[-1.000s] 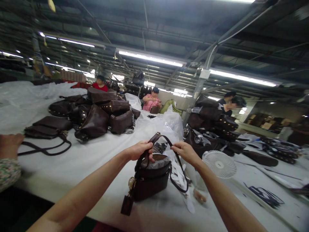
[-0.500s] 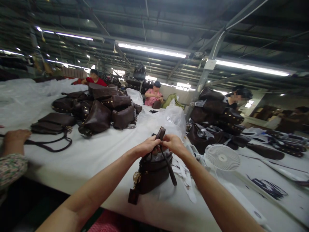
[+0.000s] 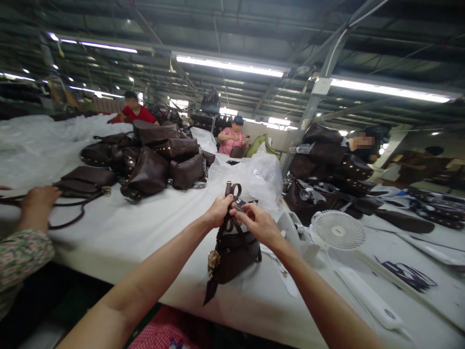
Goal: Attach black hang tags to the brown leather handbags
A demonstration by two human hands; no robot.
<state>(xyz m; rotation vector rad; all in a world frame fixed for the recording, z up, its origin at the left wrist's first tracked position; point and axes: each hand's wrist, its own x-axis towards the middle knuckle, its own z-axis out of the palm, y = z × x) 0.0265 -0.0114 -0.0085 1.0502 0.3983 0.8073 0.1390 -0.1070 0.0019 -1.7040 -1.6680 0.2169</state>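
The left hand (image 3: 220, 209) pinches the gathered strap (image 3: 229, 216) of a dark brown bag (image 3: 238, 257) that stands on the white table (image 3: 174, 228), a gold charm (image 3: 213, 261) hanging at its side; the right hand (image 3: 258, 222), fingers half curled, is at the strap's other side, though whether it grips anything is hard to tell. To the right are a white fan (image 3: 338, 230) and more bags (image 3: 323, 165); a heap of brown bags (image 3: 160, 160) lies beyond, to the left
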